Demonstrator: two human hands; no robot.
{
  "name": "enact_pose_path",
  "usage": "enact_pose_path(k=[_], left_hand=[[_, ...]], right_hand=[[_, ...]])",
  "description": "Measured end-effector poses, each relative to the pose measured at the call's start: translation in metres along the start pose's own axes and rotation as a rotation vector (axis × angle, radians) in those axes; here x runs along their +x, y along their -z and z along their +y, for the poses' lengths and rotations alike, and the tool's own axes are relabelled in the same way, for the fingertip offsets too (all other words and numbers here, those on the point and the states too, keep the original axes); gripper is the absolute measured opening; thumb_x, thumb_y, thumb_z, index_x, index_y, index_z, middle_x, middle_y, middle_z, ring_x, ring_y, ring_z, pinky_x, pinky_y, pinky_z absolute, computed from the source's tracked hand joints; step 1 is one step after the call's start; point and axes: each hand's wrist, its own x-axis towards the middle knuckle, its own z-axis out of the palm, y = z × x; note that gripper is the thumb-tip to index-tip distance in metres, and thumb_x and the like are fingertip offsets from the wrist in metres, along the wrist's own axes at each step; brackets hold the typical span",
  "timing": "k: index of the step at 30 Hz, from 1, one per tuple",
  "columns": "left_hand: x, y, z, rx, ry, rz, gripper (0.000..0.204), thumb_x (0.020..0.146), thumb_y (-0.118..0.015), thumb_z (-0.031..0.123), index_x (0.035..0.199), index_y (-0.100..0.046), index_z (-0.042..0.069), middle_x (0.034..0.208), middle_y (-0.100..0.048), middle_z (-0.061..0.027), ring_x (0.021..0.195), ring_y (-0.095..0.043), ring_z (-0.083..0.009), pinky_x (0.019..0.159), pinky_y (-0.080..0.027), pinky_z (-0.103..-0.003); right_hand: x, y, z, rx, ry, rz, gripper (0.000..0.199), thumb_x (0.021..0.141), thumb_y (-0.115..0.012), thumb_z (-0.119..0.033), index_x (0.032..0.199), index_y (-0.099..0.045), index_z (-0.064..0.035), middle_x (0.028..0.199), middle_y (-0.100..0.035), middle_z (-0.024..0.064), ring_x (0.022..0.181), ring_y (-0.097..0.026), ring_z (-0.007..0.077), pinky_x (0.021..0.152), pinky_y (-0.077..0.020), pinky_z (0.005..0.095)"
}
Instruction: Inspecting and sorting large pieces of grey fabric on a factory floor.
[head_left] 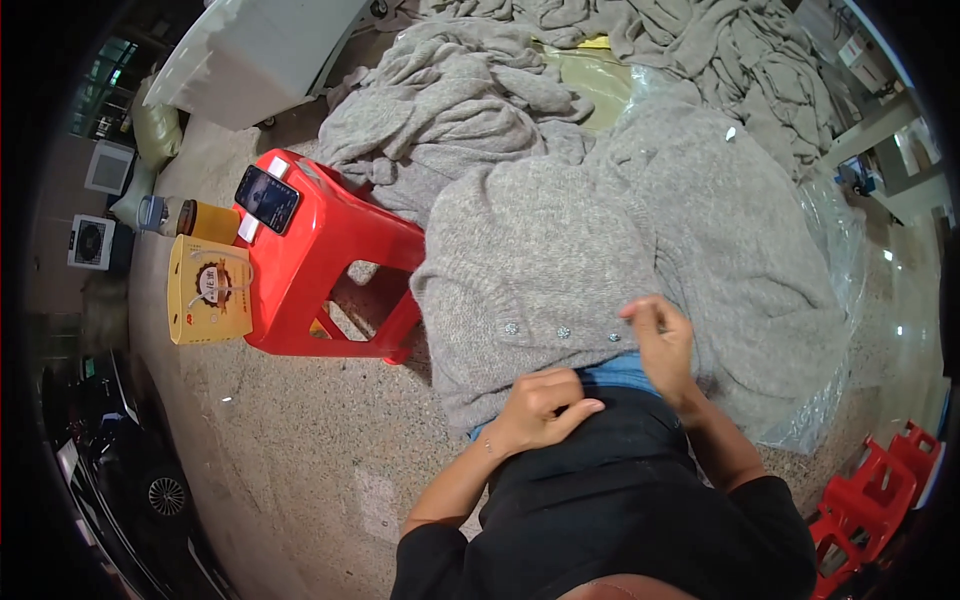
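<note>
A grey knitted cardigan [540, 235] lies spread across my lap, with several sparkly buttons [563, 332] along its near band. At its near edge, against my dark top, my left hand [545, 408] is closed with the thumb pointing right. Its curled fingertips are hidden, so I cannot see what they hold. My right hand [662, 345] is raised just right of the rightmost button [614, 338], its fingers curled toward the thumb. Anything pinched there is too small to make out. Blue cloth [620, 371] shows between the hands.
More grey knitwear [750, 240] is heaped to the right and a pile [450, 100] lies beyond. A red plastic stool [340, 240] at left carries a phone [268, 199]; a yellow bag [210, 295] stands beside it. Red stools [870, 500] are at lower right.
</note>
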Motion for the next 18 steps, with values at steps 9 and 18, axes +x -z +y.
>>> enact_pose_path(k=[9, 18], left_hand=[[-0.044, 0.085, -0.069, 0.077, 0.289, 1.021, 0.012, 0.081, -0.062, 0.001, 0.092, -0.060, -0.001, 0.089, -0.059, -0.0062, 0.074, -0.055, -0.0128, 0.063, -0.045, -0.023], [-0.001, 0.102, -0.063, 0.391, 0.274, 0.517, 0.074, 0.062, -0.079, 0.019, 0.126, -0.045, 0.008, 0.123, -0.048, -0.0151, 0.113, -0.047, -0.0299, 0.097, -0.038, -0.039]], right_hand=[[0.020, -0.097, -0.036, -0.733, 0.437, -0.497, 0.075, 0.067, -0.076, -0.032, 0.128, -0.042, -0.0070, 0.121, -0.047, 0.0173, 0.092, -0.058, 0.0371, 0.071, -0.0488, 0.0404], [0.065, -0.026, -0.113, -0.472, 0.854, -0.105, 0.024, 0.076, -0.058, 0.003, 0.099, -0.061, -0.0023, 0.091, -0.062, 0.0135, 0.081, -0.060, 0.0257, 0.073, -0.0459, 0.0313]])
